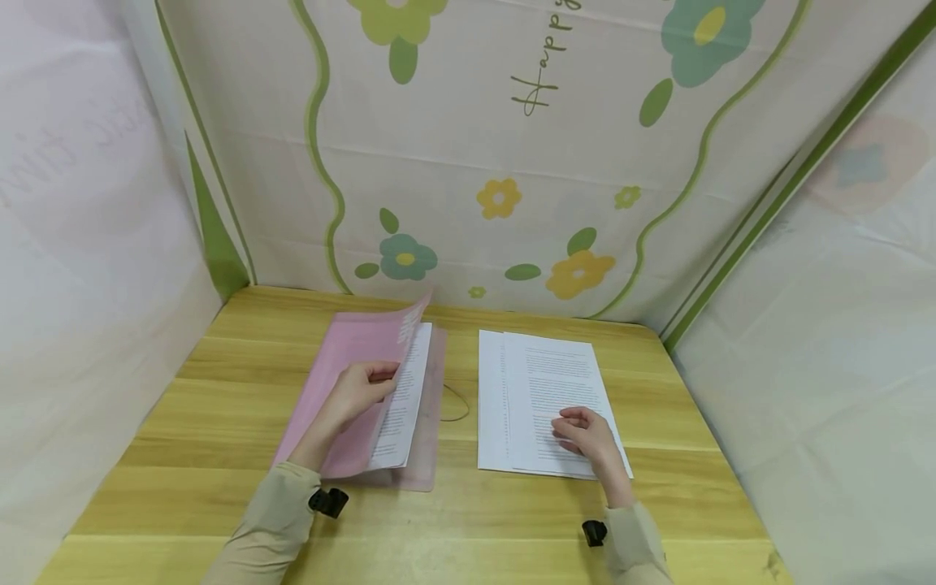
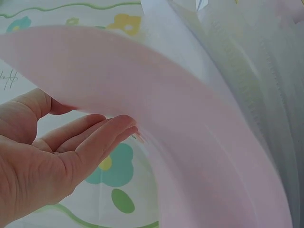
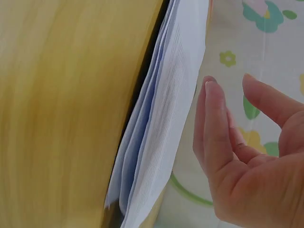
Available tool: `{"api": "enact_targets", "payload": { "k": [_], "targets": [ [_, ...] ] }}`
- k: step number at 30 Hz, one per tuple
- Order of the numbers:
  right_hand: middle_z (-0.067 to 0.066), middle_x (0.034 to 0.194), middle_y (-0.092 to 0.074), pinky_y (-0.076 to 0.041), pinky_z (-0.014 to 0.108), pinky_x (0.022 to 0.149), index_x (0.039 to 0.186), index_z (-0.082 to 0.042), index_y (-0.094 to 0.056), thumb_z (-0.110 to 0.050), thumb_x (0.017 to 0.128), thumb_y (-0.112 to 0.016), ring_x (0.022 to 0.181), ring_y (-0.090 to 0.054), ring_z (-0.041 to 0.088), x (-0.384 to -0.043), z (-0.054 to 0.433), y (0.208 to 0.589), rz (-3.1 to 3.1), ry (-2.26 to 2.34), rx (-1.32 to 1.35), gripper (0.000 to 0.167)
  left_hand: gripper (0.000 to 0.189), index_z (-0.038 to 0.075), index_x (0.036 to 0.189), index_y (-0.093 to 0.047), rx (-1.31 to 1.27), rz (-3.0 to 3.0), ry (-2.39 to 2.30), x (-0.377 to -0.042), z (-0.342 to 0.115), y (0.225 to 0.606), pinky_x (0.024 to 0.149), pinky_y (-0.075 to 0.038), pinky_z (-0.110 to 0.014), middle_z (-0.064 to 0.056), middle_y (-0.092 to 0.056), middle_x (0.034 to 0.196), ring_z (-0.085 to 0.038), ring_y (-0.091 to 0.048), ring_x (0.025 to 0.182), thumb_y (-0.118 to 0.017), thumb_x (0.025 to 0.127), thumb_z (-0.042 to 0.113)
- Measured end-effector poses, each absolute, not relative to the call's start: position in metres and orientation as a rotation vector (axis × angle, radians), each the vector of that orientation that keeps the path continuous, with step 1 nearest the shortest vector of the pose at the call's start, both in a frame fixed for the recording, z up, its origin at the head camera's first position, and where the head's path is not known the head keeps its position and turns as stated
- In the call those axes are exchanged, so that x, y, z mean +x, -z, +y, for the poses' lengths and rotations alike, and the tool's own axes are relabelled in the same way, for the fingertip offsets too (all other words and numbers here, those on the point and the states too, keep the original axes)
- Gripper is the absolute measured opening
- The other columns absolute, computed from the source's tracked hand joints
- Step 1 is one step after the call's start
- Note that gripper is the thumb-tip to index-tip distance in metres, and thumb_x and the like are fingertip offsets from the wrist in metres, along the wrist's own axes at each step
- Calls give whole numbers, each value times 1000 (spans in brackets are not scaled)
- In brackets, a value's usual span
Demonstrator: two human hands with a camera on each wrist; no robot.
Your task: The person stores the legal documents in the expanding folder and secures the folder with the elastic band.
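On the left of the table lies a pink plastic folder (image 1: 344,349) with printed sheets (image 1: 400,414) inside. My left hand (image 1: 361,388) pinches the free edge of its cover, which is lifted and bowed. From the left wrist view, the thumb lies on one side of the cover (image 2: 142,85) and the fingers on the other. A stack of loose printed papers (image 1: 563,366) lies on the right, its sheets slightly fanned. Just over its lower right part is my right hand (image 1: 588,435), thumb and fingers apart, holding nothing; the right wrist view shows a gap between this hand (image 3: 237,147) and the papers.
A thin looped cord (image 1: 457,404) lies on the wooden table (image 1: 453,520) between folder and papers. Flower-printed cloth (image 1: 453,146) hangs along the table's back edge, and pale cloth walls (image 1: 80,244) rise on both sides.
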State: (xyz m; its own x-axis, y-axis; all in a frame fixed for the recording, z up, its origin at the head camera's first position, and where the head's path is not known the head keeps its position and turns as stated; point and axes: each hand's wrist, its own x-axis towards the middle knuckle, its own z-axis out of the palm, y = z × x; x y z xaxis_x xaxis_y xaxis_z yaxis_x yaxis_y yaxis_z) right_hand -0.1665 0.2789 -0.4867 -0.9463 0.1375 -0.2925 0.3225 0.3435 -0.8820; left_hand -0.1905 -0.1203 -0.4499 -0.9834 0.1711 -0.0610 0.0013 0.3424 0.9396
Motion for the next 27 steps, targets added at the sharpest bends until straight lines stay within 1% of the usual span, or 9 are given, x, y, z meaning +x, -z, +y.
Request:
{"api": "enact_targets", "payload": {
  "k": [5,11,14,17,20,22,24,27],
  "targets": [
    [18,109,-69,-61,35,83,128,10,-51,-15,92,-69,92,-72,17,-165,295,487,2486,1600,428,47,42,-9,132,-58,156,2446,-1717,-190,-120,450,84,-59,-33,-28,-64,129,-35,-65,115,-61,95,11],
    [25,114,-66,-61,35,82,129,10,-51,-20,92,-70,91,-72,18,-164,308,485,2557,1506,439,51,41,-10,132,-58,150,2448,-1716,-190,-120,450,84,-59,-32,-29,-63,129,-35,-65,114,-60,95,10],
    [28,118,-64,-60,34,80,129,10,-53,-23,92,-70,93,-71,21,-163,313,483,2622,1421,440,52,41,-10,132,-58,151,2450,-1711,-190,-120,449,84,-59,-32,-29,-63,129,-34,-65,114,-60,96,10],
    [31,123,-61,-59,34,80,128,9,-55,-26,93,-69,101,-67,30,-162,317,482,2715,1297,424,52,41,-10,131,-58,153,2449,-1711,-190,-120,449,84,-59,-33,-29,-63,129,-35,-65,114,-60,96,10],
    [32,126,-60,-56,41,87,129,8,-55,-28,93,-67,111,-61,40,-159,322,481,2801,1158,406,52,41,-10,132,-57,156,2445,-1709,-190,-120,449,85,-59,-34,-29,-63,129,-35,-65,114,-60,96,10],
    [33,127,-60,-53,47,91,129,9,-55,-28,94,-66,115,-59,44,-158,324,481,2843,1084,393,53,41,-10,132,-57,157,2441,-1707,-190,-120,450,86,-59,-35,-29,-63,129,-36,-65,115,-60,96,10],
    [34,127,-59,-50,52,95,129,10,-54,-28,94,-66,116,-58,46,-157,325,481,2874,1025,389,53,42,-10,133,-56,154,2440,-1704,-189,-120,450,87,-59,-35,-29,-62,130,-36,-64,116,-60,96,10],
    [37,127,-57,-50,55,95,128,13,-54,-26,93,-66,116,-58,49,-157,326,482,2911,967,388,54,42,-10,133,-57,149,2439,-1703,-189,-120,450,88,-59,-36,-28,-62,131,-36,-64,117,-60,96,11]
  ]
}}
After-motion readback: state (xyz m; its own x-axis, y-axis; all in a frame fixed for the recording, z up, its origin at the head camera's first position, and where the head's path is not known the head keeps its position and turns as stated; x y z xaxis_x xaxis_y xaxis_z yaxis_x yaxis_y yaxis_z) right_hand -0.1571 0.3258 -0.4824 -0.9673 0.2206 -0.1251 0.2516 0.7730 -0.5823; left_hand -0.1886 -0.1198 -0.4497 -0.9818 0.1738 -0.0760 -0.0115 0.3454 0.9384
